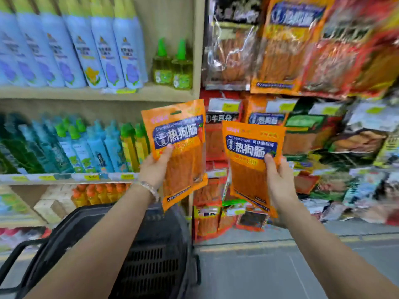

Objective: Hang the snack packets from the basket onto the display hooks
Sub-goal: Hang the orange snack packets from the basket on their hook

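Both hands are raised in front of the racks, held apart, each clamped on 1 packet. The left hand point(154, 169) grips a flat orange plastic snack packet point(181, 134) with a dark blue label, thumb pressed on the front and fingers behind. It stands upright with its top leaning slightly left. The right hand point(279, 182) holds a second orange snack packet point(248, 173) of the same print the same way, thumb just under the label. The 2 packets do not touch, and a narrow gap shows between them. A pale beaded bracelet point(150, 188) circles the left wrist.

Below the forearms sits a black slotted plastic basket point(151, 262); I cannot tell what is inside it. Behind the right packet hang blurred rows of snack packets, among them a matching orange hanging packet point(287, 44) in the top row; the hooks themselves cannot be made out.

To the left, a light wooden shelf point(86, 92) carries tall blue spray cans point(86, 50) and 2 small yellow bottles with green caps point(172, 65). Teal and green bottles point(86, 145) fill the shelf beneath. Grey floor point(259, 266) shows on the right.
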The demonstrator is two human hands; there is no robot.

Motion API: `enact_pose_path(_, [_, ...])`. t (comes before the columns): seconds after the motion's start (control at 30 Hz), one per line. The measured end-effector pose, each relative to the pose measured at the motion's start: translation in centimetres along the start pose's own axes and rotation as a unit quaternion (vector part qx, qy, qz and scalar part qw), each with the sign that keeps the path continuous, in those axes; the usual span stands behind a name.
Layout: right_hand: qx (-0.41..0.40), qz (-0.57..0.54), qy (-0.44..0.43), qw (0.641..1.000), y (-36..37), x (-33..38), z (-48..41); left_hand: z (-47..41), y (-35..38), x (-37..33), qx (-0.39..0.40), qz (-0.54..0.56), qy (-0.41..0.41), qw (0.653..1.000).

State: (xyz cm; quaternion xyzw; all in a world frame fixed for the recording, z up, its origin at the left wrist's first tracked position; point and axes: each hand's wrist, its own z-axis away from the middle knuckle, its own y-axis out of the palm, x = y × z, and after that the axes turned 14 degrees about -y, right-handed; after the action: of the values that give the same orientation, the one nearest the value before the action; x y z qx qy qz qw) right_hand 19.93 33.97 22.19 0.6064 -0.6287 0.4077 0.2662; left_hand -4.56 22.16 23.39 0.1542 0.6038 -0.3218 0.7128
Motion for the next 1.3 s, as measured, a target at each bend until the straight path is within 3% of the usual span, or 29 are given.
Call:
enact_pose_path(0.13, [-0.001,0.034,-0.099,0.995,-5.6,1.7,-4.8,1.7,5.0,-5.0,-0.008,0.028,0.054,0.998])
enact_pose_path(0.4, [-0.066,-0.041,-0.093,0.993,-10.9,4.2,-15.8,1.1,10.1,-13.2,-0.005,0.071,0.155,0.985])
enact_pose_path(0.7, [-0.096,-0.175,-0.02,0.98,-9.2,7.7,-28.5,-2.2,13.4,-19.8,-0.074,0.085,0.215,0.97])
enact_pose_path(1.03, [-0.073,-0.178,-0.039,0.981,-6.5,7.8,-35.5,-5.5,17.0,-24.7,-0.009,0.116,0.266,0.957])
enact_pose_path(1.3, [-0.032,-0.172,-0.008,0.984,-6.9,4.8,-36.1,-6.0,19.0,-25.0,0.013,0.111,0.252,0.961])
